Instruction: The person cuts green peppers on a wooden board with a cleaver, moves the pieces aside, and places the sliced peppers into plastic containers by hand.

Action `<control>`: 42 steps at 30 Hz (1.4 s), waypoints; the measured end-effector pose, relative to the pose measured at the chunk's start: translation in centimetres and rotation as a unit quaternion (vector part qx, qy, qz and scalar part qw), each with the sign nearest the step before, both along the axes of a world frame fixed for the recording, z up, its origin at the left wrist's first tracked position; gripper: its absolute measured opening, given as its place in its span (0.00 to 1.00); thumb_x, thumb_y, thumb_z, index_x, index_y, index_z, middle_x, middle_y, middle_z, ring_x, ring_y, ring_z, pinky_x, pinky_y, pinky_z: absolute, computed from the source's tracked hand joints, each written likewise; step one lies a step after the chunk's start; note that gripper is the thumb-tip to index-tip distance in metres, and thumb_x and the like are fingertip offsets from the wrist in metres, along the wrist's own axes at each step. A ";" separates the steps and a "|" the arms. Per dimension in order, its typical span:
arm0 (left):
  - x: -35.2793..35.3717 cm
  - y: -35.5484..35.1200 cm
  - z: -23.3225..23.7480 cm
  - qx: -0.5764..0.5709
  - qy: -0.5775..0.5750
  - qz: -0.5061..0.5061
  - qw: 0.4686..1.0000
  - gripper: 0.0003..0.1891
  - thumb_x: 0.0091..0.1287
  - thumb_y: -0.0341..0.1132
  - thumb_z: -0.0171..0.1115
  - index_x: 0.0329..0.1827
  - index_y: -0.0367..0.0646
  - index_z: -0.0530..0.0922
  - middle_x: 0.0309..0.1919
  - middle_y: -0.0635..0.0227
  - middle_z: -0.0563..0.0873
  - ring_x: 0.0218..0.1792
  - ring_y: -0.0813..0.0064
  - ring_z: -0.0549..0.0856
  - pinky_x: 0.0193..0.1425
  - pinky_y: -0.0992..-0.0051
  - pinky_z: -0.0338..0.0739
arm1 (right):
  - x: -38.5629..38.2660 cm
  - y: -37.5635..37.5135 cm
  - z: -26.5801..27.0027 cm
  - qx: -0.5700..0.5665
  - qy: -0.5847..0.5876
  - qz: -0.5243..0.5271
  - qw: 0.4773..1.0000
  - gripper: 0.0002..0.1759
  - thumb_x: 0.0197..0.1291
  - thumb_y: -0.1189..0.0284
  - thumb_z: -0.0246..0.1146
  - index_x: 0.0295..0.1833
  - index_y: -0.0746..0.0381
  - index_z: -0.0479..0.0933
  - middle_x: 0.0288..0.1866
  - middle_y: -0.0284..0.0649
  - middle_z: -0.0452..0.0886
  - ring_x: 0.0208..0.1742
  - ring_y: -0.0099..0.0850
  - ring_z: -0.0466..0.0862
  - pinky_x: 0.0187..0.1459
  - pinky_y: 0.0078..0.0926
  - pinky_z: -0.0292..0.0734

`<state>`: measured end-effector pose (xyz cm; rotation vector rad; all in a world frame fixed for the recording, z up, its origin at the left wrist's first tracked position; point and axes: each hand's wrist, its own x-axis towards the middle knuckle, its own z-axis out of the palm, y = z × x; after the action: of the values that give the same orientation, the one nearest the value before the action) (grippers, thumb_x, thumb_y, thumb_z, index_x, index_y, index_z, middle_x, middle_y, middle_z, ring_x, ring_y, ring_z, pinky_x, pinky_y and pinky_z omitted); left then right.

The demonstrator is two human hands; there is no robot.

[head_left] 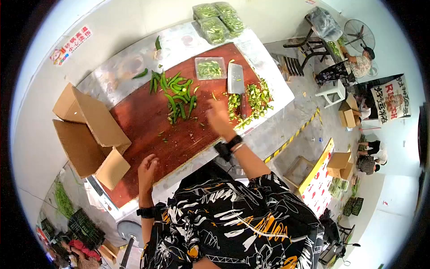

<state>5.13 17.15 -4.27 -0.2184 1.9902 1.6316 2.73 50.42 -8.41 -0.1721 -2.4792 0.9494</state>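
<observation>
My right hand (218, 117) is over the red-brown cutting board (179, 148), between the whole green peppers and the chopped pieces; its fingers look slightly apart, a little blurred, with nothing visible in them. My left hand (148, 169) is above the board's near edge, fingers curled in, no object showing. Whole green peppers (179, 89) lie in a loose pile on the board. To the right, a cleaver (235, 78) lies with its handle among chopped green peppers (260, 101). A clear plastic tub (209, 68) holding cut pieces stands left of the blade.
An open cardboard box (92, 130) stands at the board's left end. Stacked filled tubs (215, 24) sit at the table's back corner. Stray peppers (140, 74) lie on the white table (174, 49). Other people (358, 67) work at the right, near a fan (358, 33).
</observation>
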 end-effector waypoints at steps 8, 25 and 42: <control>-0.2 1.3 -1.7 0.030 -0.012 -0.015 0.999 0.18 0.65 0.32 0.57 0.56 0.35 0.72 0.46 0.63 0.81 0.44 0.77 0.79 0.48 0.79 0.73 | 4.5 12.4 -0.5 0.098 -0.143 -0.249 0.953 0.29 0.46 0.67 0.67 0.53 0.67 0.69 0.45 0.49 0.73 0.43 0.44 0.74 0.48 0.37 0.71; -0.7 4.0 -2.3 0.038 -0.014 -0.032 0.999 0.18 0.66 0.34 0.57 0.57 0.36 0.72 0.46 0.65 0.81 0.43 0.77 0.80 0.46 0.78 0.75 | 3.3 14.2 1.7 -0.568 -0.181 -0.088 0.798 0.11 0.47 0.72 0.63 0.38 0.64 0.75 0.26 0.30 0.75 0.20 0.21 0.72 0.22 0.20 0.68; 1.5 3.3 -0.9 0.046 -0.006 -0.061 0.997 0.17 0.66 0.32 0.56 0.56 0.36 0.73 0.47 0.63 0.81 0.46 0.77 0.79 0.49 0.79 0.73 | 16.9 -0.2 1.1 -0.201 -0.339 0.086 0.915 0.18 0.53 0.64 0.61 0.40 0.69 0.72 0.31 0.50 0.78 0.34 0.41 0.77 0.39 0.35 0.72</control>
<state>6.62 20.42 -5.16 -0.0704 1.8748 1.6350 19.59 50.27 -7.33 -0.4979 -2.9010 1.7123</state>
